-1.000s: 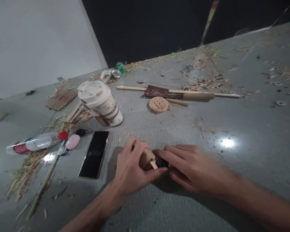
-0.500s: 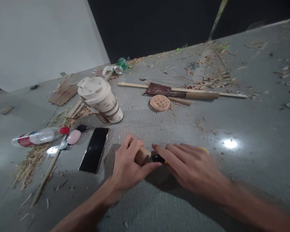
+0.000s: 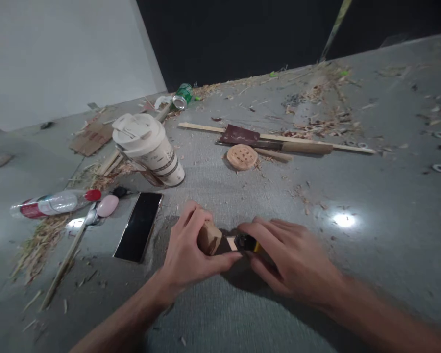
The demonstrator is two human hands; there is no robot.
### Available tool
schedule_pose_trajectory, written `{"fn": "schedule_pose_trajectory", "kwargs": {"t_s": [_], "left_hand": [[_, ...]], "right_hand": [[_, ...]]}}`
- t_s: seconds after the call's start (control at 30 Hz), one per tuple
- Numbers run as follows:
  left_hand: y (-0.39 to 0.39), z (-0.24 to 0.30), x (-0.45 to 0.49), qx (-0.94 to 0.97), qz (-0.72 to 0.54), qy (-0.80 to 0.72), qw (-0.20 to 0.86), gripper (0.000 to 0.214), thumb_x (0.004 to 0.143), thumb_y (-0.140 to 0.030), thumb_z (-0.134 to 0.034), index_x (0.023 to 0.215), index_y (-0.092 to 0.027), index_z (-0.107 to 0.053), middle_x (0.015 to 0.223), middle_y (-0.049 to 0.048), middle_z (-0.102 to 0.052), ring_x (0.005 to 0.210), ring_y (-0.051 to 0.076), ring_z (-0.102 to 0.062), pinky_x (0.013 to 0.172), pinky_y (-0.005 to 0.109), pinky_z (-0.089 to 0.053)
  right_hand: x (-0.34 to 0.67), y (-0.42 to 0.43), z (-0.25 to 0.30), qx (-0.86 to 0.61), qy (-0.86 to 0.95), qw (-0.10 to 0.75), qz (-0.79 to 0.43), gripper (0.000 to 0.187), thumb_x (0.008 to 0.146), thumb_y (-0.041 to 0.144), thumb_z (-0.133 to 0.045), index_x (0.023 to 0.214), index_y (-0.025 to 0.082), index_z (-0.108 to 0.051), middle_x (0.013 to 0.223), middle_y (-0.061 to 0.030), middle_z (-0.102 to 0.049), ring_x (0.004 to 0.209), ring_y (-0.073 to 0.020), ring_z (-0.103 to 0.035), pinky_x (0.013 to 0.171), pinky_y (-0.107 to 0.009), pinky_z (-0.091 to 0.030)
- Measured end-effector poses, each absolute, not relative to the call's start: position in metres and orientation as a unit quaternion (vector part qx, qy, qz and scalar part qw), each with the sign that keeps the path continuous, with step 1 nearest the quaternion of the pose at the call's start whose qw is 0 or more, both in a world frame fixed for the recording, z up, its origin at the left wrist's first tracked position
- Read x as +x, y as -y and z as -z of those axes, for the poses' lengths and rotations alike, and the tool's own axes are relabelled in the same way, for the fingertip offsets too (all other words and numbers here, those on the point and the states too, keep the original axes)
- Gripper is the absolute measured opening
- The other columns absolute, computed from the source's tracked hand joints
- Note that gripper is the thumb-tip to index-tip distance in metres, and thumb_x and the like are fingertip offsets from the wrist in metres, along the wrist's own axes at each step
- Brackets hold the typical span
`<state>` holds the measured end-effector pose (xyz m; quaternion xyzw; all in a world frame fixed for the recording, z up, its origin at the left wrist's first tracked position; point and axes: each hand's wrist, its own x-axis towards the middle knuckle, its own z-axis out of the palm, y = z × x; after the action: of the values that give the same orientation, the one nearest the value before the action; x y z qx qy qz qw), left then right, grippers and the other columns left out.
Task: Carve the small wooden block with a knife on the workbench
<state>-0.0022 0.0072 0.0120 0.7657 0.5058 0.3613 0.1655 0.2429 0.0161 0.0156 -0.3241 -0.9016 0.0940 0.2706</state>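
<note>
I have the left hand (image 3: 189,255) wrapped around a small wooden block (image 3: 208,238). The right hand (image 3: 294,257) grips a black-and-yellow tool (image 3: 247,242), whose front end meets the block. A phone (image 3: 137,226) lies just left of the left hand, and beyond it sits a tilted lidded paper cup (image 3: 150,152).

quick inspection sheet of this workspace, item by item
surface: grey slab, strewn with wood shavings
job's things: wooden block; black and yellow tool with its end at the block
clutter: paper cup on its side with the lid on, phone, water bottle, green can, wooden disc, wood-handled blade
grippers: left hand grips the wooden block; right hand holds the tool
cables: nothing seen
surroundings: white wall, darkness beside it
</note>
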Motion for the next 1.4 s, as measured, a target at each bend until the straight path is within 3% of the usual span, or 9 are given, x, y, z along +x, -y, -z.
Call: {"fn": "schedule_pose_trajectory", "kwargs": {"t_s": [0.27, 0.5, 0.7, 0.9, 1.13, 1.3, 1.4], "left_hand": [[-0.010, -0.016, 0.000, 0.776, -0.309, -0.517, 0.188, 0.060, 0.077, -0.052, -0.099, 0.103, -0.024, -0.053, 0.099, -0.0004, -0.053, 0.081, 0.018, -0.057, 0.069, 0.031, -0.044], [-0.009, -0.013, -0.004, 0.781, -0.352, -0.480, 0.189, 0.048, 0.094, -0.062, -0.084, 0.096, -0.023, -0.055, 0.092, -0.0011, -0.051, 0.076, 0.017, -0.052, 0.067, 0.031, -0.039], [0.002, -0.010, -0.002, 0.755, -0.394, -0.491, 0.184, 0.029, 0.097, -0.040, -0.079, 0.098, -0.024, -0.054, 0.094, -0.0001, -0.052, 0.079, 0.018, -0.055, 0.070, 0.033, -0.042], [-0.001, -0.008, -0.009, 0.736, -0.441, -0.473, 0.197, 0.021, 0.098, -0.031, -0.070, 0.100, -0.025, -0.050, 0.096, 0.0006, -0.052, 0.087, 0.021, -0.053, 0.075, 0.035, -0.042], [0.002, -0.007, -0.010, 0.739, -0.456, -0.452, 0.204, 0.008, 0.103, -0.024, -0.056, 0.104, -0.026, -0.049, 0.109, 0.0046, -0.049, 0.104, 0.025, -0.052, 0.089, 0.041, -0.045], [0.009, -0.004, -0.002, 0.731, -0.444, -0.475, 0.206, 0.004, 0.105, -0.026, -0.056, 0.108, -0.026, -0.053, 0.121, 0.0081, -0.049, 0.118, 0.028, -0.053, 0.101, 0.046, -0.047], [0.011, -0.005, 0.003, 0.700, -0.446, -0.507, 0.231, 0.005, 0.108, -0.029, -0.053, 0.109, -0.026, -0.056, 0.119, 0.0082, -0.055, 0.115, 0.028, -0.055, 0.100, 0.047, -0.048]], "right_hand": [[0.241, -0.016, -0.012, -0.296, 0.917, 0.236, -0.127, 0.018, 0.111, 0.019, -0.046, 0.124, 0.019, -0.059, 0.102, -0.0040, -0.075, 0.081, -0.0207, -0.070, 0.071, -0.036, -0.048], [0.239, -0.015, -0.004, -0.279, 0.923, 0.254, -0.075, 0.021, 0.118, 0.024, -0.044, 0.133, 0.019, -0.059, 0.102, -0.0040, -0.075, 0.084, -0.0215, -0.071, 0.073, -0.036, -0.049], [0.226, -0.007, -0.010, -0.364, 0.873, 0.322, -0.038, 0.029, 0.120, 0.023, -0.042, 0.144, 0.014, -0.056, 0.101, -0.0059, -0.076, 0.080, -0.0178, -0.072, 0.070, -0.031, -0.051], [0.220, -0.013, -0.013, -0.353, 0.873, 0.327, -0.085, 0.031, 0.122, 0.035, -0.041, 0.147, 0.023, -0.055, 0.095, -0.0013, -0.075, 0.075, -0.0148, -0.071, 0.066, -0.026, -0.052], [0.228, -0.011, -0.005, -0.370, 0.854, 0.340, -0.134, 0.028, 0.121, 0.034, -0.044, 0.142, 0.024, -0.059, 0.101, -0.0033, -0.075, 0.079, -0.0151, -0.071, 0.071, -0.027, -0.054], [0.231, -0.018, -0.001, -0.360, 0.848, 0.359, -0.152, 0.033, 0.121, 0.040, -0.044, 0.143, 0.024, -0.062, 0.107, -0.0072, -0.077, 0.089, -0.0186, -0.070, 0.078, -0.031, -0.055], [0.226, -0.028, -0.003, -0.351, 0.851, 0.356, -0.160, 0.032, 0.121, 0.042, -0.044, 0.137, 0.024, -0.065, 0.111, -0.0090, -0.077, 0.096, -0.0202, -0.071, 0.082, -0.033, -0.055]]}}
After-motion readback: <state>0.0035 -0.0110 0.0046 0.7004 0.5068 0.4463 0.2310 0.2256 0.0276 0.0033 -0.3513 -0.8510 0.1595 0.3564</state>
